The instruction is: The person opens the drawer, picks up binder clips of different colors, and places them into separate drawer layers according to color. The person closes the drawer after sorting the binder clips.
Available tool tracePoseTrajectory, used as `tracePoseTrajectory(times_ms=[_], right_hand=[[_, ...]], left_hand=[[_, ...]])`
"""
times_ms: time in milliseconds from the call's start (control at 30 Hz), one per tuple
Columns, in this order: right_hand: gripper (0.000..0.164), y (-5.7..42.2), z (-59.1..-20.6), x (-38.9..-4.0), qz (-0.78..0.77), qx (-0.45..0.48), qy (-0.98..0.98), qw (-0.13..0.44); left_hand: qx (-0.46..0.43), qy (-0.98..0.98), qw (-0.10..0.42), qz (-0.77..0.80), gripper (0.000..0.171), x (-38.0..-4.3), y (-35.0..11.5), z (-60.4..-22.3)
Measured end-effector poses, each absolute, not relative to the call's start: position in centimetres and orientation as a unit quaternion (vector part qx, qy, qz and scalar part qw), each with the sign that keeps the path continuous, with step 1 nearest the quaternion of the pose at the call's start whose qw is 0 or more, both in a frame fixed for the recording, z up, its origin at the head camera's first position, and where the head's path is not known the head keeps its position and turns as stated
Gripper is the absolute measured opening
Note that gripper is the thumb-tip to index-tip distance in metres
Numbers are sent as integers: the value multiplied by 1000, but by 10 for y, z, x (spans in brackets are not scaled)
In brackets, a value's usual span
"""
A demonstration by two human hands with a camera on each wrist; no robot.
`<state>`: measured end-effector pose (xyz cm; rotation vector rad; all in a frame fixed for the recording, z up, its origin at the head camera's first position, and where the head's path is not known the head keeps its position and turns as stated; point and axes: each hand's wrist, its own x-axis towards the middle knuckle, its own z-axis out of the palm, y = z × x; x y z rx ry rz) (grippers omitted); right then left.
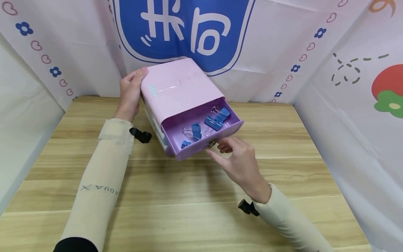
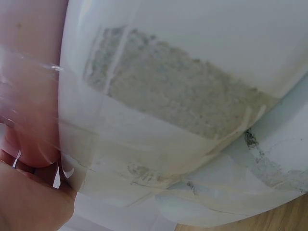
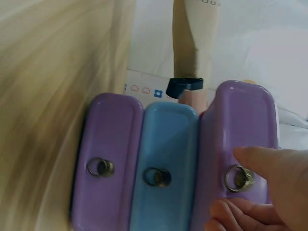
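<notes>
A pink desktop drawer cabinet [image 1: 182,87] stands at an angle on the table. My left hand [image 1: 130,92] holds its back left corner, thumb on top; the cabinet side with a worn, taped patch [image 2: 168,86] fills the left wrist view. Its purple top drawer [image 1: 230,131] is pulled out and contains several blue binder clips [image 1: 213,123]. Around the drawer's metal ring pull [image 3: 238,179] is my right hand [image 1: 240,159], thumb and bent fingers apart on either side, with the ring visible between them. Below are a blue drawer [image 3: 168,130] and another purple drawer [image 3: 110,130], both closed.
The wooden tabletop [image 1: 176,210] stretches in front of the cabinet. Behind it hangs a white printed backdrop [image 1: 264,42] with a blue emblem, close to the cabinet's back. White side panels [image 1: 352,133] border the table.
</notes>
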<state>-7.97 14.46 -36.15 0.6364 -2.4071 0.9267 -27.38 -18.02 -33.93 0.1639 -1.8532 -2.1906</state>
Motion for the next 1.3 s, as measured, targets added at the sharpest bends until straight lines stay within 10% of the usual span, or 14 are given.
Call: tracePoseTrajectory(times_ms=[400,867,1300], right_hand=[[27,146,-365,-90,397,220,-869,196],[21,146,-363,-92,557,200,-806,2],[24,140,-355,-94,580,199,-790,-1]], left_hand=[[60,-639,129,-756,28,-273,-181,-340],[59,-640,128,-755,29,-274,-182,-339],[58,-639,138,-755,26,-275,-181,-340]])
